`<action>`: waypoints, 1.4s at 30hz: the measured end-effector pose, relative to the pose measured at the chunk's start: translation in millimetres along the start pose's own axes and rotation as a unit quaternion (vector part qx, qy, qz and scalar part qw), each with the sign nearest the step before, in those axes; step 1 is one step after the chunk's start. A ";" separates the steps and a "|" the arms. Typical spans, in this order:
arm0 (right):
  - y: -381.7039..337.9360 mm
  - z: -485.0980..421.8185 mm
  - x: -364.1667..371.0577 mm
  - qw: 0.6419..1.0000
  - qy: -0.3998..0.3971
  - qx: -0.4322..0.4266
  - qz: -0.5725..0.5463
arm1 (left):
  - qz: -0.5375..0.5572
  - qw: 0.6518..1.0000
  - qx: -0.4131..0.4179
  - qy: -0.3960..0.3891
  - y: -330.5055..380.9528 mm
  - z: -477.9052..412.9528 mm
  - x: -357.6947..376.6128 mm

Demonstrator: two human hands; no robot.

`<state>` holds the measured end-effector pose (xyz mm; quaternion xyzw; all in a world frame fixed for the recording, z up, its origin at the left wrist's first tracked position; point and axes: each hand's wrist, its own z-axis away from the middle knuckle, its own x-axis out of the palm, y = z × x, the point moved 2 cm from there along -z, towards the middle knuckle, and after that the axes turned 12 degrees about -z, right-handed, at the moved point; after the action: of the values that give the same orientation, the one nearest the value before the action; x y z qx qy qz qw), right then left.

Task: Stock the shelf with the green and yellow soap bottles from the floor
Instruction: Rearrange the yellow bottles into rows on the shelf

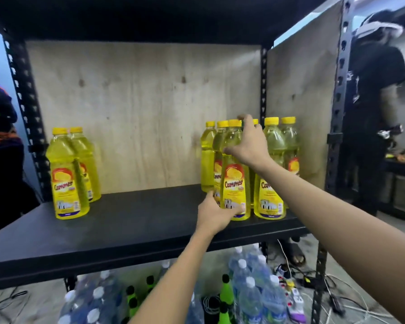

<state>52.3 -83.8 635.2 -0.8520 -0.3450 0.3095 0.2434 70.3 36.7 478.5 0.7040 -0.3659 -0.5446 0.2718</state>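
Observation:
Several yellow soap bottles stand grouped at the right of the black shelf (126,230). My left hand (214,213) wraps the base of the front yellow bottle (234,183), which stands on the shelf. My right hand (249,142) rests on the neck and shoulder of the bottle behind it, fingers curled around. Two more yellow bottles (67,174) stand at the shelf's left. Green bottles with black caps (227,293) stand on the floor below.
Plywood panels back and side the shelf bay, framed by black slotted posts (337,113). Packs of clear water bottles (250,293) and a power strip with cables (295,298) lie on the floor. Another person (372,101) stands at the right.

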 end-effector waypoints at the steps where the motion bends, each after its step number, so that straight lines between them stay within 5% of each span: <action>1: 1.3 -1.2 2.0 1.000 -0.001 0.009 -0.011 | -0.010 1.000 -0.002 0.011 3.0 1.9 4.0; 8: 6.7 -3.7 9.1 0.999 0.035 0.030 -0.016 | -0.076 0.995 -0.003 0.068 17.8 9.9 23.6; 15: -12.4 18.4 12.5 0.996 0.068 -0.046 -0.047 | -0.085 0.992 0.016 0.091 6.7 17.4 4.5; 28: -158.0 62.2 157.9 0.982 -0.022 -0.108 -0.157 | -0.169 0.959 -0.028 0.228 -108.7 59.5 -200.4; 42: -265.0 90.8 286.3 0.972 -0.124 -0.113 -0.165 | -0.193 0.953 -0.072 0.221 -207.9 71.6 -334.2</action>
<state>36.6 316.4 636.1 -0.7601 -0.5414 0.3273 0.1485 0.3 430.5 487.3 0.8421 -0.1140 -0.4428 0.2859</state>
